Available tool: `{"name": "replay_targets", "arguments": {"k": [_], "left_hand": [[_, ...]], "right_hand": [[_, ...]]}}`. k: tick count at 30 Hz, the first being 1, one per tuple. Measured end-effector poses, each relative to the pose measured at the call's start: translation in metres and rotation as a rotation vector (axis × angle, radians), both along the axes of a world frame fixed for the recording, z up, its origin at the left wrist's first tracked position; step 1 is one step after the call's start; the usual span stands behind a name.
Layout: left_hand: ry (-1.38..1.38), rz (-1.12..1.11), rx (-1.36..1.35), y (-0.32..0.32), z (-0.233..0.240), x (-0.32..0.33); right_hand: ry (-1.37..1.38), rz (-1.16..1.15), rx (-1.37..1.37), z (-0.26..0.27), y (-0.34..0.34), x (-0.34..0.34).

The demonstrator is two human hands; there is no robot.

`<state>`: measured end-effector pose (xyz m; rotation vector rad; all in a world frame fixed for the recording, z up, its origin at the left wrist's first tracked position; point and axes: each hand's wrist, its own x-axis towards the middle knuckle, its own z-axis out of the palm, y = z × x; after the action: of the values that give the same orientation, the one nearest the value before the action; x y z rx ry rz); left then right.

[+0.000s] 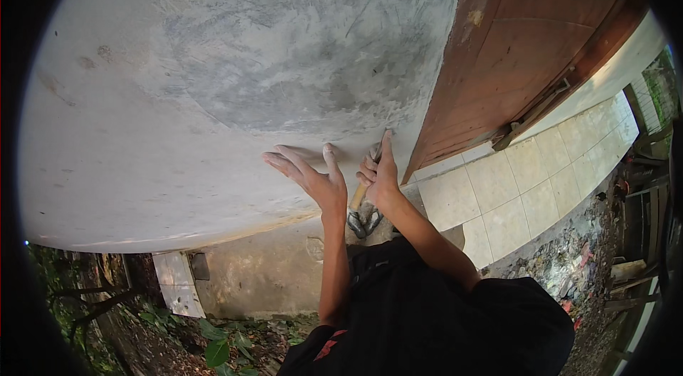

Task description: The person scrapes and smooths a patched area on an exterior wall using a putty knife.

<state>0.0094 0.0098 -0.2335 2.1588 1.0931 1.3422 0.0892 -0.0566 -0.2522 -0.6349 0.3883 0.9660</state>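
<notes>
In front of me is a white wall (133,125) with a large grey patch (309,56) of rough, streaked plaster or cement, darker towards the door side. My left hand (314,176) is held at the wall just below the patch, fingers spread and whitened with dust, holding nothing; whether it touches the surface I cannot tell. My right hand (383,170) grips a hand tool with a light wooden handle (358,197), its index finger extended along the tool near the patch's lower right edge. Most of the tool's blade is hidden by the fingers, so its exact kind is unclear.
A reddish-brown door (533,61) and its frame (453,82) border the wall on the right. Cream floor tiles (517,178) lie below it. My feet in dark sandals (364,224) stand on a concrete ledge (256,269). Leafy plants (219,349) and littered ground (560,264) lie beyond.
</notes>
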Motion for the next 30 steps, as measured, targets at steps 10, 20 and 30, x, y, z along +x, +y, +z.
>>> {"name": "replay_targets", "arguments": {"k": [10,20,30], "left_hand": [[-0.023,-0.035,0.027,0.007,0.023,-0.007],[0.016,0.067,0.213,0.024,0.093,-0.003],[-0.106,0.1,0.246,0.014,0.144,0.022]], "right_hand": [[-0.134,-0.096,-0.003,0.009,-0.001,0.006],[-0.479,0.216,-0.143,0.026,-0.051,0.023],[-1.705,-0.023,-0.658,0.14,-0.049,0.036]]}}
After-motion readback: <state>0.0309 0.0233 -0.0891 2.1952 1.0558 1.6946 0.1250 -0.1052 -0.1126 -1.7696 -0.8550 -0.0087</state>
